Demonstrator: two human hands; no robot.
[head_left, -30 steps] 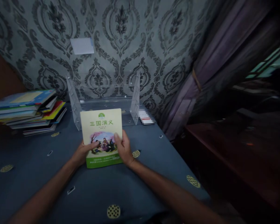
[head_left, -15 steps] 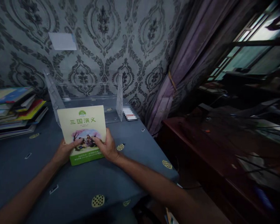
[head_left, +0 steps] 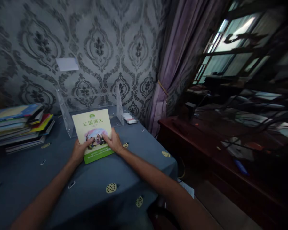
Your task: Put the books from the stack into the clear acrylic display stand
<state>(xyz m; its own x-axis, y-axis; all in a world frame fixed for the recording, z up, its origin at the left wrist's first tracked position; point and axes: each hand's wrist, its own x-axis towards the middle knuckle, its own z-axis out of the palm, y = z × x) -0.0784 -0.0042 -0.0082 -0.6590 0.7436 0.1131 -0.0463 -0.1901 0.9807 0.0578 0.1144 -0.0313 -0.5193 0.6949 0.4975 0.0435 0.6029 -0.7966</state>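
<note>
Between my two hands I hold a book [head_left: 93, 123] with a cream cover, green Chinese title and a green band along the bottom. Its front faces me, tilted back a little. My left hand [head_left: 80, 150] grips the lower left edge, thumb lying on the cover picture. On the opposite edge, my right hand [head_left: 114, 140] grips in the same way, thumb on the front. The fingers behind the book are hidden. Just beyond it stands a clear plastic rack [head_left: 120, 107] with upright side panels, partly covered by the book.
A stack of books [head_left: 19, 127] lies at the left of the table [head_left: 60, 198], which has a blue pineapple-print cloth. A small blurred-out white item [head_left: 130, 118] lies right of the rack. Further right, a dark red desk [head_left: 182, 137] carries cables and clutter beside a purple curtain [head_left: 168, 64].
My view has turned, so the surroundings shift in the picture. Both hands still hold the book, which now leans back more and looks nearer to the rack.
</note>
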